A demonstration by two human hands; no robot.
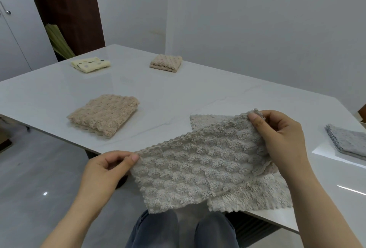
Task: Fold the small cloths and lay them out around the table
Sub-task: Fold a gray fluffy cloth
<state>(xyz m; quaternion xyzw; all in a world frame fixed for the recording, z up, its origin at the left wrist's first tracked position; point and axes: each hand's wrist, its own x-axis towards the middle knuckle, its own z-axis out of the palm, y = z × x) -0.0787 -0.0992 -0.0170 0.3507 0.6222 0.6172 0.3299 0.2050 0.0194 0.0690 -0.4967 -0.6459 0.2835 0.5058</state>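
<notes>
Pale grey waffle cloth [198,168]: in the head view, half lifted over the near corner of the white table [178,89]; its lower layer lies on the surface and hangs over the near edge.
Left hand [105,170]: thumb and curled fingers pinch the cloth's left corner, held out past the table's edge.
Right hand [281,134]: thumb and fingers pinch the cloth's far right corner, raised above the surface.
Beige folded cloth [105,117]: flat by the left edge.
Second beige folded cloth [166,63]: near the far edge.
Yellow dotted cloth [91,64]: folded, at the far left corner.
Grey folded cloth [346,140]: by the right edge.
</notes>
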